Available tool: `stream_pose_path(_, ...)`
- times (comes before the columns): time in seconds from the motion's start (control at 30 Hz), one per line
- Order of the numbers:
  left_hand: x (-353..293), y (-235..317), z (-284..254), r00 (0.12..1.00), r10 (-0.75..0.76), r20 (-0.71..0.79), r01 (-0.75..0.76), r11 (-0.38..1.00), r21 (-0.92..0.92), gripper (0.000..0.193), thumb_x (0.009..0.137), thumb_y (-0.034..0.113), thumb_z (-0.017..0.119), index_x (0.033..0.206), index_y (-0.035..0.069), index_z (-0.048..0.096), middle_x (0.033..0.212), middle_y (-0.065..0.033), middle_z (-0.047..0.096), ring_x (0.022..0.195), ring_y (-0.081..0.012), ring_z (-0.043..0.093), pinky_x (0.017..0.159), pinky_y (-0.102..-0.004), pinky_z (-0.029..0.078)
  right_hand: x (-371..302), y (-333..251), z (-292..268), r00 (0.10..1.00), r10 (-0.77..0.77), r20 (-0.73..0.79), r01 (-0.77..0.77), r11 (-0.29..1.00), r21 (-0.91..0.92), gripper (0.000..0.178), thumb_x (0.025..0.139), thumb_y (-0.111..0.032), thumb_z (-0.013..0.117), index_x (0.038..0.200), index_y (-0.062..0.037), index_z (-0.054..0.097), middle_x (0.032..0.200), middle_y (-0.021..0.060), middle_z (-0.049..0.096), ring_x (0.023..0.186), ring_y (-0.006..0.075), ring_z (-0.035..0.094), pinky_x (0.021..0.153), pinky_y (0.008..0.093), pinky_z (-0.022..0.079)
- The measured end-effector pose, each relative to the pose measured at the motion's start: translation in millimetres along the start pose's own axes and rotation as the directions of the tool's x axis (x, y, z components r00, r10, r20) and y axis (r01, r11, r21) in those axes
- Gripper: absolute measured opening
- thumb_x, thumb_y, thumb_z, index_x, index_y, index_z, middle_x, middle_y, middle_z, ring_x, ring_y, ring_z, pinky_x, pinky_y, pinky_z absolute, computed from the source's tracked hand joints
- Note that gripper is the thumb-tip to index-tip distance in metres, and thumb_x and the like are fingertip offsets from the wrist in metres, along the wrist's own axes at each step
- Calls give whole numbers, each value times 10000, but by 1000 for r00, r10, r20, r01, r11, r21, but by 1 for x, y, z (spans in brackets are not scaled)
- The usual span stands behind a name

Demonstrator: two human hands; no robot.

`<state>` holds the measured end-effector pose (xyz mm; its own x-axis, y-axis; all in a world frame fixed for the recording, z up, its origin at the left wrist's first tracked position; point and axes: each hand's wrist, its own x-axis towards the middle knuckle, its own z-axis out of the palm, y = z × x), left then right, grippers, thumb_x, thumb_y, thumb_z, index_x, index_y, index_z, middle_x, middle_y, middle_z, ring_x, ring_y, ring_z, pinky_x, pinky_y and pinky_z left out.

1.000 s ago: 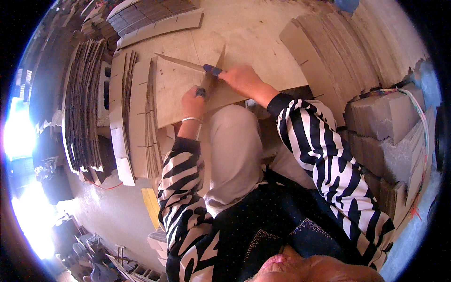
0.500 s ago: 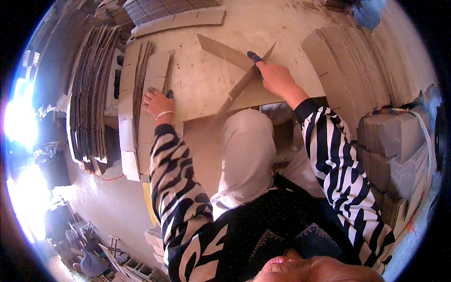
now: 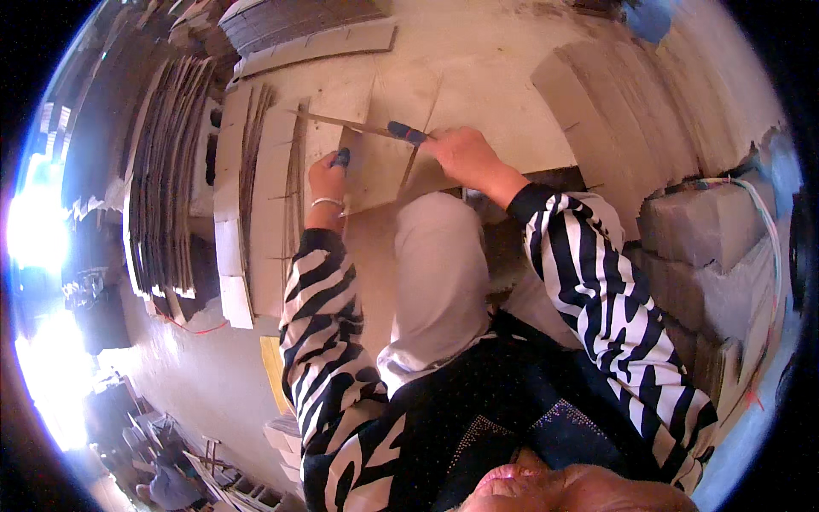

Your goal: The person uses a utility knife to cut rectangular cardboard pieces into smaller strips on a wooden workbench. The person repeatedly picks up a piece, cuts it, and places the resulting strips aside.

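My right hand (image 3: 465,156), dark wrapping on its finger, is closed on crossed cardboard strips. One strip (image 3: 363,127) reaches left toward the stack, while another strip (image 3: 431,111) slants across it, partly smeared by motion. My left hand (image 3: 327,181), also with a dark-wrapped digit, is closed on a cardboard strip (image 3: 349,139) whose end shows just above the fingers. Directly left of that hand lies a stack of slotted cardboard strips (image 3: 275,179). Both hands are over the near part of a pale wooden table (image 3: 495,85).
More cardboard strips stand in a bundle (image 3: 171,179) at far left. A large cardboard stack (image 3: 614,119) flanks the table's right side. Slotted strips (image 3: 316,49) lie at the back. Grey bundles (image 3: 699,226) and a pale cable (image 3: 763,222) are at the right.
My right hand has moved left with the crossed strips. My left hand has shifted right off the stack and closed on a cardboard strip.
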<state>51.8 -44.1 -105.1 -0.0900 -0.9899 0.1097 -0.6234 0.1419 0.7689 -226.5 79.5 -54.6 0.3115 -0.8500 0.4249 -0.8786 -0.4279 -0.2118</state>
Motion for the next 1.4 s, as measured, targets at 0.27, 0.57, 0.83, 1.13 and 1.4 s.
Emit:
stream_pose_path(0.27,3,47,-1,980,50,191,-30,994,-105,270,864,227,633,958,-18,698,686,-48,632,641,-134,553,599,-282,431,-7,6,-14,968,187,169,-177,982,-69,282,824,-91,517,1087,-155,598,793,113,640,752,320,651,586,451,505)
stream_pose_path(0.57,-28,96,-54,920,190,343,-190,981,-34,451,930,283,553,1302,31,509,1086,-138,636,969,-189,599,827,-294,463,4,68,-40,838,484,250,-470,875,-119,254,806,-125,566,1059,-99,580,896,163,656,849,366,638,691,486,500)
stream_pose_path(0.83,-187,-4,-85,988,20,-151,-68,943,-325,468,958,232,480,1380,40,420,1224,-148,572,1096,-222,561,957,-345,419,-124,88,-119,735,656,-173,-673,673,-306,746,710,-319,754,1365,-148,441,1295,141,515,1190,346,473,940,494,400)
stream_pose_path(1.13,-95,52,8,966,245,-76,-254,959,-129,379,842,158,569,1197,24,557,1048,-141,638,973,-270,619,838,-365,480,-169,83,-165,673,707,-218,-730,590,-344,331,787,-69,581,1117,-55,559,1083,163,601,1045,379,548,821,486,446)
stream_pose_path(1.4,-52,77,-9,981,157,113,-192,863,467,341,747,184,580,1081,142,631,936,-99,671,891,-303,642,753,-457,465,-11,5,-105,963,255,-85,-234,950,206,284,848,-214,620,1041,-34,515,848,242,609,806,447,573,662,501,434)
